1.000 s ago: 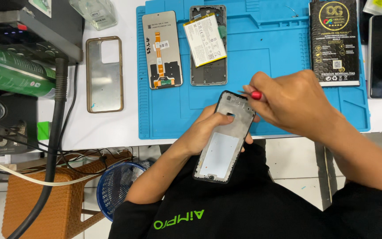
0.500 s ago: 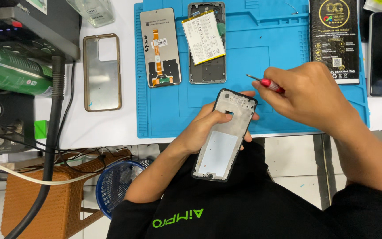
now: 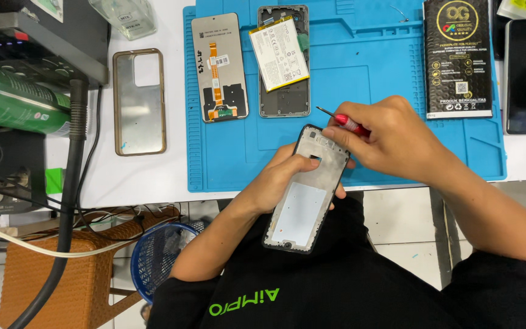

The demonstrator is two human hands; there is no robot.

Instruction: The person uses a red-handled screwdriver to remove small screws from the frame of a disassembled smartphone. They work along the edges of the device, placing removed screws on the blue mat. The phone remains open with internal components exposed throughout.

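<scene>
Left hand cradles flat grey phone frame; right hand pinches red-handled screwdriver.

A white counter runs across the upper part of the view, and a blue work mat covers much of its middle. Below its edge lies a floor of pale tiles with dark joints. At the lower left stands a brown woven stool, and beside it a blue mesh basket. A thick dark hose and a pale cable hang down from the counter at the left, over what seems to be a dark machine. The light is even and bright, casting only soft shadows.
</scene>
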